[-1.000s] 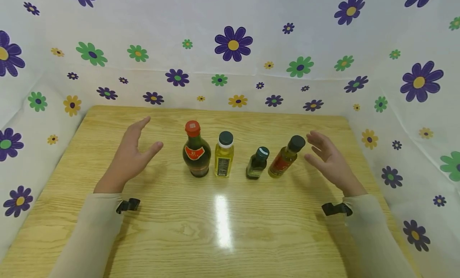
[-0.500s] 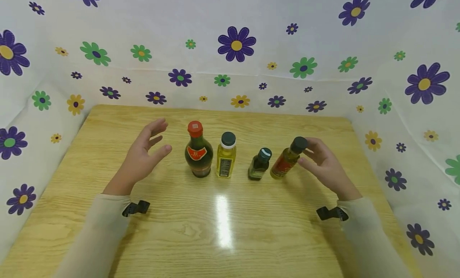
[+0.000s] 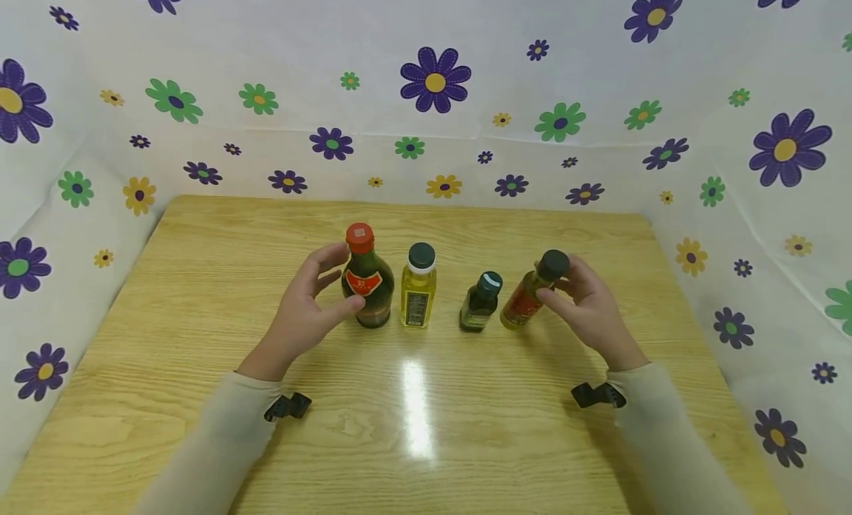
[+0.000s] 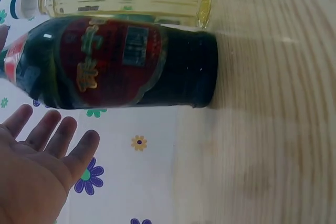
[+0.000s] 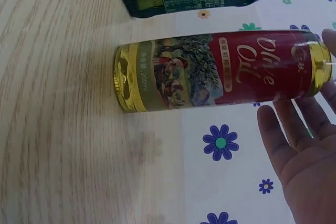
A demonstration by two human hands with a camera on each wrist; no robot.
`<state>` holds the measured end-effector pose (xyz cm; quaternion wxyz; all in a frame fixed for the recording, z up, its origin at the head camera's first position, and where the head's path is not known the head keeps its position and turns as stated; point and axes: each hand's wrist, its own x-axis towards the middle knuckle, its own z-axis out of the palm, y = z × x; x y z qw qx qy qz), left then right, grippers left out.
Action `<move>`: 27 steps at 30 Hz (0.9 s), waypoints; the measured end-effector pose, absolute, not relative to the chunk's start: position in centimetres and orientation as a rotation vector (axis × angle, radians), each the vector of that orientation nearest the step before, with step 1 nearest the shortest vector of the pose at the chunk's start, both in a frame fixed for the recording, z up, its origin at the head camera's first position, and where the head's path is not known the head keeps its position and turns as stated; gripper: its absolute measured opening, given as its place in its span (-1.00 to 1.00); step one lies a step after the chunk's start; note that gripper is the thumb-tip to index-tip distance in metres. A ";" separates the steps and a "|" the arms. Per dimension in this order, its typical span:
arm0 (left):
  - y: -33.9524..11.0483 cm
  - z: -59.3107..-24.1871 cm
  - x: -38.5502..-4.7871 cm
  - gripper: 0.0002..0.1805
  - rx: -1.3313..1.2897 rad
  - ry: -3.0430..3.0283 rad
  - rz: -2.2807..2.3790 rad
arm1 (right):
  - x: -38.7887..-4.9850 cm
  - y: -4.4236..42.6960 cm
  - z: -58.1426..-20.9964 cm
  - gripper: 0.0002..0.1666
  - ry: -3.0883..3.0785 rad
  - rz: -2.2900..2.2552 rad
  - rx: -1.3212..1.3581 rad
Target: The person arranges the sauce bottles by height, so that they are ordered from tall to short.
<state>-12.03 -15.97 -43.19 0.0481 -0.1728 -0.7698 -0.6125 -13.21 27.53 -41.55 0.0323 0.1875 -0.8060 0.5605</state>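
Observation:
My left hand point(image 3: 301, 311) is beside the large dark bottle point(image 3: 378, 289) with a red cap, fingers spread and thumb in front of it; in the left wrist view a gap parts several fingers from the glass. My right hand point(image 3: 591, 311) reaches around the neck of the olive oil bottle point(image 5: 189, 72), which has a red label and black cap. Its thumb overlaps the bottle's front and some fingertips pass behind it; firm contact cannot be told. Between these two stand a yellow oil bottle point(image 3: 418, 289) and a small dark green bottle point(image 3: 479, 308).
All the bottles stand in a row on a light wooden table point(image 3: 506, 426). White cloth with printed flowers point(image 3: 279, 49) hangs behind the table and along both sides. A strap with a black device point(image 3: 289, 406) is on each wrist.
My left hand has moved right, up to the dark bottle. My right hand has moved slightly left, its thumb now in front of the olive oil bottle. The bottles have stayed in place.

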 end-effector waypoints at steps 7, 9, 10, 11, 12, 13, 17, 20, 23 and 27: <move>-15.0 -43.5 -11.7 -0.16 -0.482 -2.392 -1.877 | -13.0 26.8 -41.9 -0.55 -2.476 1.747 0.524; -14.7 -43.5 -11.6 -0.16 -0.459 -2.401 -1.876 | -12.9 26.6 -42.0 -0.56 -2.476 1.761 0.496; -14.6 -43.6 -11.6 -0.17 -0.448 -2.404 -1.875 | -12.8 26.5 -42.0 -0.56 -2.480 1.764 0.482; -14.5 -43.6 -11.5 -0.17 -0.436 -2.406 -1.872 | -12.7 26.5 -42.1 -0.55 -2.480 1.773 0.474; -14.4 -43.7 -11.5 -0.18 -0.422 -2.406 -1.873 | -12.7 26.5 -42.2 -0.54 -2.479 1.782 0.468; -14.3 -43.7 -11.4 -0.20 -0.407 -2.403 -1.876 | -12.6 26.5 -42.3 -0.54 -2.479 1.793 0.461; -14.2 -43.9 -11.4 -0.25 -0.350 -2.399 -1.880 | -12.5 26.4 -42.9 -0.56 -2.455 1.840 0.466; -14.1 -44.0 -11.4 -0.28 -0.312 -2.397 -1.884 | -12.5 26.3 -43.2 -0.58 -2.426 1.867 0.486; -14.0 -44.0 -11.4 -0.28 -0.294 -2.400 -1.893 | -12.5 26.3 -43.4 -0.58 -2.398 1.902 0.509; -14.0 -43.9 -11.3 -0.29 -0.289 -2.420 -1.914 | -12.5 26.3 -43.5 -0.58 -2.398 1.905 0.526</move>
